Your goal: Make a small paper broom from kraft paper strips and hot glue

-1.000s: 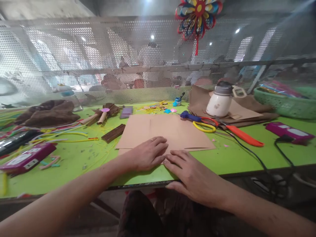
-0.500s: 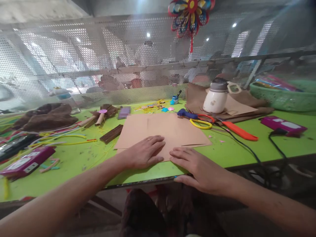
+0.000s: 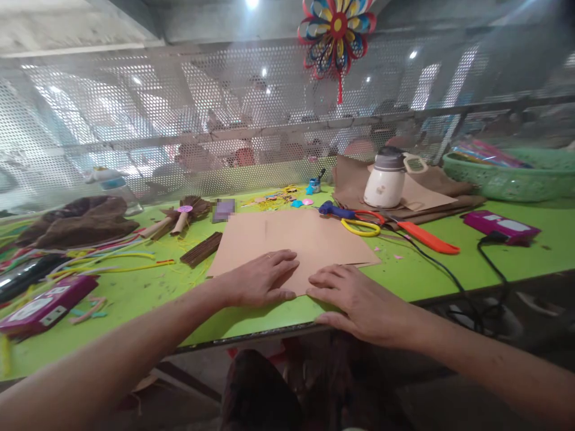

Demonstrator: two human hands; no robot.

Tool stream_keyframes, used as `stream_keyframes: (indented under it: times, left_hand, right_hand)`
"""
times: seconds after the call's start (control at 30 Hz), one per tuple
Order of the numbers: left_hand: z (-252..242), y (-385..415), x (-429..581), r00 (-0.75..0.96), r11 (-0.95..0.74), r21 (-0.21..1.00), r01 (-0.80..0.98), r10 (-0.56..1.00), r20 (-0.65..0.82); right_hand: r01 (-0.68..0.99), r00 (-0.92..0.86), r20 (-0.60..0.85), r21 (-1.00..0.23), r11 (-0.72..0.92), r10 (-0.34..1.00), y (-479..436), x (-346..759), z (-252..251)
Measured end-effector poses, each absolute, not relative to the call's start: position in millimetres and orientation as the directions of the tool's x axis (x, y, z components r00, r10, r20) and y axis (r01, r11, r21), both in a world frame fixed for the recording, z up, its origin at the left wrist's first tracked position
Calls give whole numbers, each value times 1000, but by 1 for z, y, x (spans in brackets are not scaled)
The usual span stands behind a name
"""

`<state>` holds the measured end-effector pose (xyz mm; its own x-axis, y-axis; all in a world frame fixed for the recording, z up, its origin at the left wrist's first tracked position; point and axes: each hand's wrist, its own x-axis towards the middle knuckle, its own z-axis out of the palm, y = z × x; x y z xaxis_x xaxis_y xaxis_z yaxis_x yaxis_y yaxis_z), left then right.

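A brown sheet of paper (image 3: 291,236) lies flat on the green table (image 3: 135,293) in front of me. My left hand (image 3: 256,279) rests palm down on the sheet's near edge, fingers stretched out and a ring on one finger. My right hand (image 3: 354,299) lies flat beside it on the near right corner of the sheet, fingers spread, thumb at the table's front edge. Neither hand holds anything.
Yellow-handled scissors (image 3: 362,225), a blue glue gun (image 3: 335,210), an orange cutter (image 3: 426,237) and a black cable (image 3: 449,275) lie to the right. A white jug (image 3: 381,179) stands on brown paper. Pink boxes (image 3: 501,225), a green basket (image 3: 516,173), chenille stems (image 3: 112,257) and a perforated screen (image 3: 179,120) surround the area.
Both hands stay pressed on the sheet's near edge; my right hand has drawn slightly apart from the left. The camera has tilted a little, shifting the scene.
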<state>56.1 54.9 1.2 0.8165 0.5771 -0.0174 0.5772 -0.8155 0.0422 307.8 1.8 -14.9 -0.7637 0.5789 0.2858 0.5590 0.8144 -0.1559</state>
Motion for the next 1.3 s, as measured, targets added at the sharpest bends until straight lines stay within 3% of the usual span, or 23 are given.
stream_keyframes:
  times: [0.3, 0.47, 0.6, 0.9, 1.0, 1.13, 1.3]
  left_hand:
    - [-11, 53, 51, 812, -812, 19, 584, 584, -14]
    - [-9, 49, 54, 794, -794, 24, 608, 606, -49]
    - [-4, 48, 54, 790, -790, 25, 612, 610, -69]
    - [-9, 49, 51, 814, -814, 24, 581, 581, -3]
    - [-8, 50, 51, 822, -822, 29, 569, 570, 11]
    - [-3, 55, 47, 852, -851, 32, 524, 524, -18]
    - [-4, 55, 41, 857, -857, 30, 515, 514, -21]
  right_hand:
    - [557, -713, 325, -277, 783, 621, 0, 339, -29]
    - [566, -708, 325, -271, 778, 628, 0, 341, -36]
    - [582, -719, 321, -206, 787, 616, -1, 338, -33]
    - [657, -744, 236, 92, 748, 625, -12, 291, 0]
    - [655, -750, 228, 122, 746, 621, -10, 288, -3]
    - [626, -771, 209, 73, 777, 601, -5, 295, -4]
    - [549, -799, 208, -131, 826, 564, 4, 322, -7]
